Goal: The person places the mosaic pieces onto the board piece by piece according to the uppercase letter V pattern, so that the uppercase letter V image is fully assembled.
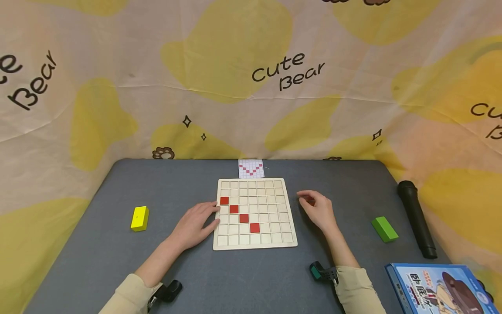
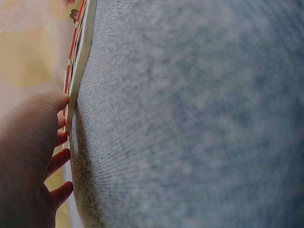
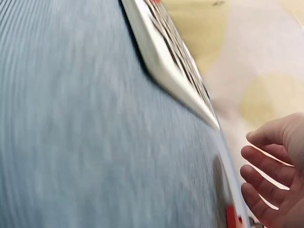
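Note:
A pale gridded board (image 1: 266, 198) lies on the table in front of me, with several red squares (image 1: 244, 218) stepping diagonally down from its left side. My left hand (image 1: 196, 224) rests at the board's left edge, fingers extended; in the left wrist view its thumb and fingertips (image 2: 61, 192) are right at the board's side. To the right of the board, apart from it, my right hand (image 1: 318, 209) hovers with loosely bent fingers and nothing in them. Behind the board lies a small card (image 1: 251, 169) printed with a V of red squares.
A yellow block (image 1: 140, 219) sits to the left on the grey table (image 1: 176, 183). Over on the right are a green block (image 1: 385, 229), a black microphone (image 1: 417, 220) and a blue illustrated box (image 1: 439, 288). A patterned cloth (image 1: 219, 52) hangs behind the table.

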Demonstrator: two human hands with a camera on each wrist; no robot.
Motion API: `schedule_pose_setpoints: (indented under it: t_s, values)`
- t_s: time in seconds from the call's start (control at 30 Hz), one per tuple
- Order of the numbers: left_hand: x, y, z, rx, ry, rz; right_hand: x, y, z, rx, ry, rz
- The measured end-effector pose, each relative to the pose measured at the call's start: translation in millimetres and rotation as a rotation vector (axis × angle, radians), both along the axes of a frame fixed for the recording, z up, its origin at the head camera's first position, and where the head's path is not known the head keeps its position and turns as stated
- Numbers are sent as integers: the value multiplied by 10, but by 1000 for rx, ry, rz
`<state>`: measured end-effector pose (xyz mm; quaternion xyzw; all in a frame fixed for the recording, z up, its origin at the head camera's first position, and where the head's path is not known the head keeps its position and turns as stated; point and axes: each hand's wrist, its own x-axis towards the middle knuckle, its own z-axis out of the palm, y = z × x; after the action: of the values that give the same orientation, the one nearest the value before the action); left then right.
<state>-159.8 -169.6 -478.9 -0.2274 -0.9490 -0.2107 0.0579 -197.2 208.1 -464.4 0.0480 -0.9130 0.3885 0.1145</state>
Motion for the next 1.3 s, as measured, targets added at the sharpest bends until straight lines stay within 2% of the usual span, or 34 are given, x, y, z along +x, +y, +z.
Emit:
schedule_pose_setpoints:
  t_s: [0.23, 0.37, 0.57, 0.7, 1.1, 1.3]
  values:
    - [0, -1, -5, 12, 16, -17, 63, 308, 7, 91, 7, -75]
    - [4, -1, -5, 13, 18, -17, 74, 392, 0, 127, -16, -78]
    - [6, 3, 2, 11, 16, -16, 61, 355, -11, 98, -64, -27]
    - [8, 5, 6, 11, 17, -16, 51, 319, -18, 100, -61, 7]
    - [8, 0, 5, 9, 18, -12, 71, 370, 17, 146, -97, 2]
    - [8, -7, 1, 6, 15, -10, 69, 358, -10, 141, -67, -1]
